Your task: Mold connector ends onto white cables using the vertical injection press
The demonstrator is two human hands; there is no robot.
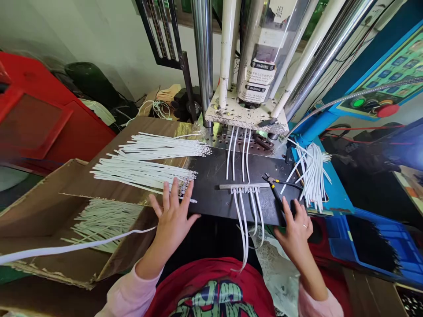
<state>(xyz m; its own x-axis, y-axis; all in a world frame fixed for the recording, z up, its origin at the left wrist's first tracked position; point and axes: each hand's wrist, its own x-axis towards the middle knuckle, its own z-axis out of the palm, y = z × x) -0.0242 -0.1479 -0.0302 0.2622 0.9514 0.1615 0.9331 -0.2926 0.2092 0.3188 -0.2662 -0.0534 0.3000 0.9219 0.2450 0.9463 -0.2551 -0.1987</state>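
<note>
White cable bundles (143, 169) are spread beyond the left hand (173, 218), whose splayed fingers grip nothing; their ends could be disarranged by a sideways sweep. Between the hands, a slotted bar (244, 186) is supported on the tabletop (208, 193), and it could be dragged off should its dangling cables (243, 215) be snagged. Pliers (274, 191) could be knocked barward by the loosely opened right hand (295, 224) just beside them.

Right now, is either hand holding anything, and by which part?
Nothing appears held. The left hand is spread at the ends of some white cords; the right hand is open beside the pliers, perhaps touching a handle.
</note>
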